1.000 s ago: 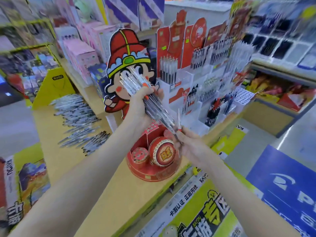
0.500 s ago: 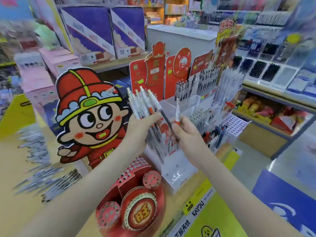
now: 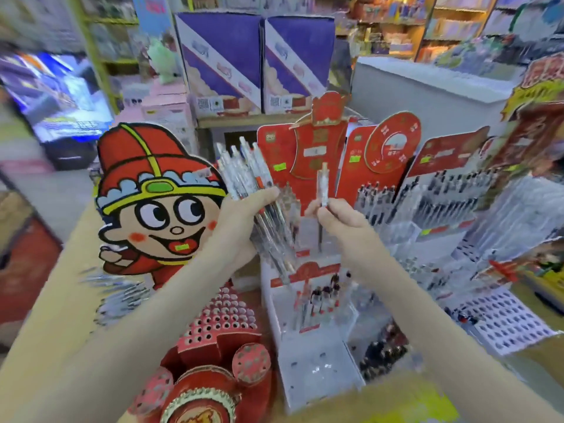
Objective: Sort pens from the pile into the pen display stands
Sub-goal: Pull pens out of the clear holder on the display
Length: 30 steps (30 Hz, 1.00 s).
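**A:** What's in the left hand (image 3: 241,222)?

**B:** I see it at frame centre, curled round a bundle (image 3: 244,175) of pens. Their tops fan up and left above the fingers, and their tips run down and right below the palm.

**A:** And the right hand (image 3: 340,222)?

**B:** Just right of centre, near the left but apart. Thumb and fingers pinch one pen (image 3: 322,186), held upright. Most of the barrel rises above the fingers and the dark tip hangs below.

**A:** Where's that against the stand (image 3: 317,370)?

**B:** The pen is over the white stand's upper rows, in front of the red cards (image 3: 305,154). I can't tell whether the tip touches a slot.

**A:** The pile (image 3: 122,296)?

**B:** Lower left, blurred, on the table (image 3: 79,233) beside the cutout (image 3: 158,209), well apart from both hands.
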{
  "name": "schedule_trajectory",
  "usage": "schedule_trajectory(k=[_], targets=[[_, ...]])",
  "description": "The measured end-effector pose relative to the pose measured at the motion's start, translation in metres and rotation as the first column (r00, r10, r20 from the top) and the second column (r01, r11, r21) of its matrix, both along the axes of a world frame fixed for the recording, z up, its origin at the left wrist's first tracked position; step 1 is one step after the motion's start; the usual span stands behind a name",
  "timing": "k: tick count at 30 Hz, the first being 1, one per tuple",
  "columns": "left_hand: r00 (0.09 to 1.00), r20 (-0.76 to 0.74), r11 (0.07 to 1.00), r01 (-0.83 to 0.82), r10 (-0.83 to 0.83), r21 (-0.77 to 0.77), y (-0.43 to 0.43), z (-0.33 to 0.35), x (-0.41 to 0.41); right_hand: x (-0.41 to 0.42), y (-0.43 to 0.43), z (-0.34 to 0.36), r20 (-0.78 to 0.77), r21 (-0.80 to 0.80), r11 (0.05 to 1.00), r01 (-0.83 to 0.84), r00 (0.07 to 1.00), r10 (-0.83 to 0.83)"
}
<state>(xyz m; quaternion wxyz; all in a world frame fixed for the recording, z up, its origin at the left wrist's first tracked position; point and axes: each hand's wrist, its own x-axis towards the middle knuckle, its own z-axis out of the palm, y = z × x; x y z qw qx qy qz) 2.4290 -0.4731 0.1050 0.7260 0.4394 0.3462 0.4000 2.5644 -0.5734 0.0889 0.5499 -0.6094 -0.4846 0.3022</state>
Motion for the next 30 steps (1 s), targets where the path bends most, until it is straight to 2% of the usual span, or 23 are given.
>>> schedule_trajectory(k=[3,5,11,15,19,22,30], targets=[[0.992,-0.017,0.992,-0.123,0.123,0.016,0.005,0.005,0.004,0.034,0.010,0.004,0.053,0.063,0.997,0.043,0.997,-0.047],[0.984,-0.033,0.984,-0.176,0.176,-0.001,0.006,0.005,0.003,0.046,0.018,0.004,0.131,0.084,0.996,0.015,0.991,-0.026],[0.963,-0.091,0.967,-0.253,0.253,0.005,-0.001,0.001,-0.004,0.052,0.036,-0.008,0.384,-0.034,0.998,-0.060,0.921,0.068],[0.964,-0.148,0.975,-0.223,0.221,0.004,-0.002,-0.004,-0.005,0.053,0.038,-0.015,0.377,-0.124,0.986,-0.110,0.914,0.149],[0.969,-0.171,0.984,-0.173,0.178,0.046,-0.006,-0.006,0.000,0.051,0.042,-0.021,0.482,-0.250,0.958,-0.143,0.839,0.251],[0.972,-0.185,0.988,-0.137,0.148,0.072,-0.006,-0.007,0.003,0.047,0.048,-0.020,0.516,-0.244,0.964,-0.103,0.828,0.219],[0.982,-0.183,0.984,-0.016,0.050,0.179,-0.001,-0.001,0.002,0.044,0.055,-0.019,0.601,-0.291,0.951,-0.102,0.755,0.265]])
